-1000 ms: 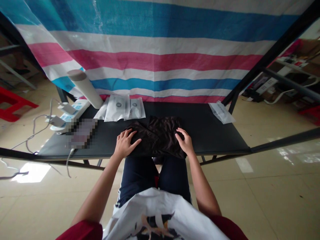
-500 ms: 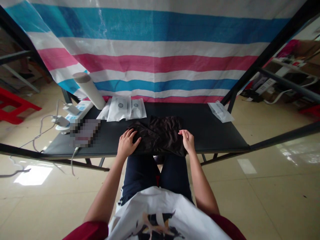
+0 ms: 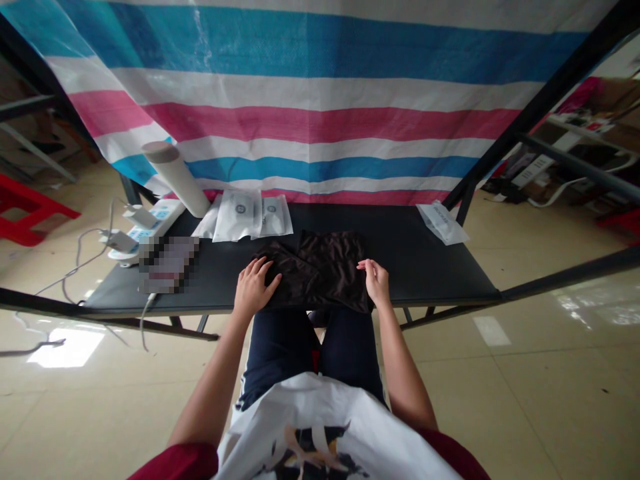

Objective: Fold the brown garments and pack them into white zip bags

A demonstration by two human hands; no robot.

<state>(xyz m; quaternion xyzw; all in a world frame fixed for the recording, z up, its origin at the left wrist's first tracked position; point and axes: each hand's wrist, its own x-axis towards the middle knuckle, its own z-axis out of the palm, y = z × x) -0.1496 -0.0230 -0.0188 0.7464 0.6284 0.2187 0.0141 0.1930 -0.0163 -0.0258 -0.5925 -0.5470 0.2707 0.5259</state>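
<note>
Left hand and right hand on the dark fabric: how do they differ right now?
The left hand lies over the dark folded fabric with fingers spread, while the right hand has its fingers close together. The left hand is on the fabric's left part; the right is at its right edge. Both are bare and touch the fabric.

Workroom: striped tarp [image 3: 320, 113], black worktable [image 3: 425, 267]

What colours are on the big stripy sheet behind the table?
The woven tarpaulin has blue, white and pink stripes; it shows best in the head view.
</note>
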